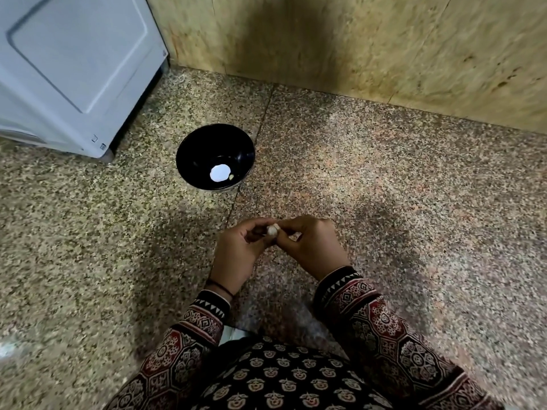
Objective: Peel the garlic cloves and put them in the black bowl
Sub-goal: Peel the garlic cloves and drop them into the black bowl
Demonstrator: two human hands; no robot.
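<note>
The left hand (236, 250) and right hand (313, 247) meet at the fingertips, both pinching a garlic clove (272, 230) above the floor (384, 187). The black bowl (189, 152) sits ahead and slightly left, with bare floor between. A white appliance (74, 69) and a wall (355, 48) stand beyond it.

1 white appliance (74, 69), perhaps a washer, stands on speckled floor (384, 187) beside a beige wall (355, 39).

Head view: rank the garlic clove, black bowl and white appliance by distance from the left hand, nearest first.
1. garlic clove, pinched between left hand and right hand.
2. black bowl, ahead and slightly left.
3. white appliance, farthest, at the far left.
</note>
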